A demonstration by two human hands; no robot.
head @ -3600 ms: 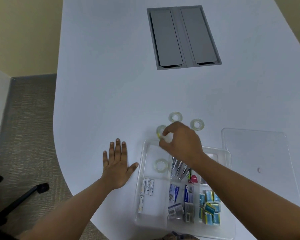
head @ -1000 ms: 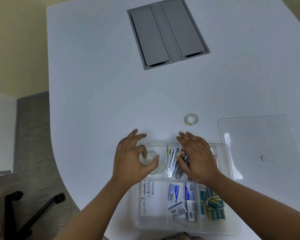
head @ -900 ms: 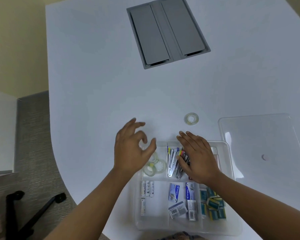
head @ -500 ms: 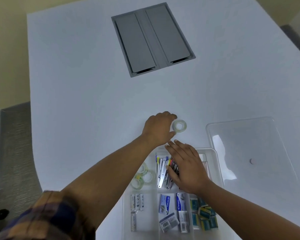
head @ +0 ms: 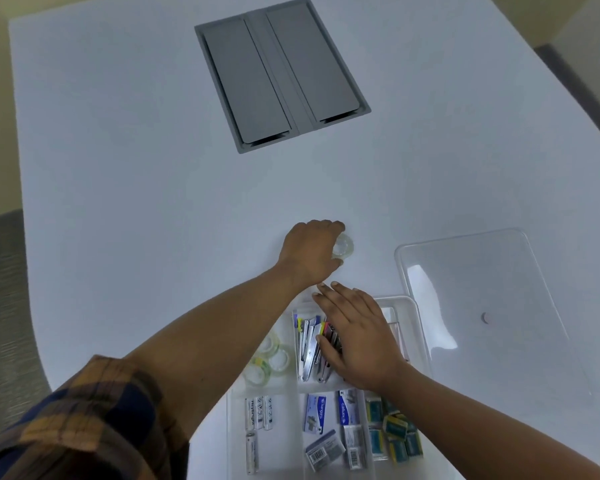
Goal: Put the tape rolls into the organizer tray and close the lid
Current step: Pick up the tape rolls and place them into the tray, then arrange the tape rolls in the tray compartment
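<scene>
On the white table (head: 125,174), seen from the head camera, our left hand (head: 310,252) reaches far past the organizer tray (head: 417,327) and curls its fingers and thumb around a clear tape roll (head: 344,245) that lies flat on the tabletop, just beyond the tray's far edge. We see the fingertips at the roll's far rim and the thumb at its near rim, so the hand grips it; whether the roll has left the surface we cannot tell. Our left forearm crosses over the tray's left side, with a plaid sleeve (head: 84,420) pushed up near the elbow.

Our right hand (head: 357,337) lies palm down with fingers spread and extended, resting over the tray's far middle compartment, on top of a bundle of metal clips (head: 309,344); it holds nothing.

Three more tape rolls (head: 269,358) sit clustered in the tray's far left compartment, touching one another. Nearer to us, that same left column holds batteries (head: 258,412). The middle column holds small staple boxes (head: 329,431), and the right one holds small yellow and teal boxes (head: 394,431).

To the right of the tray, the clear lid (head: 482,306) lies flat on the table, just beside the tray. Far across the table sits a grey cable hatch (head: 281,72), well apart from everything else.
</scene>
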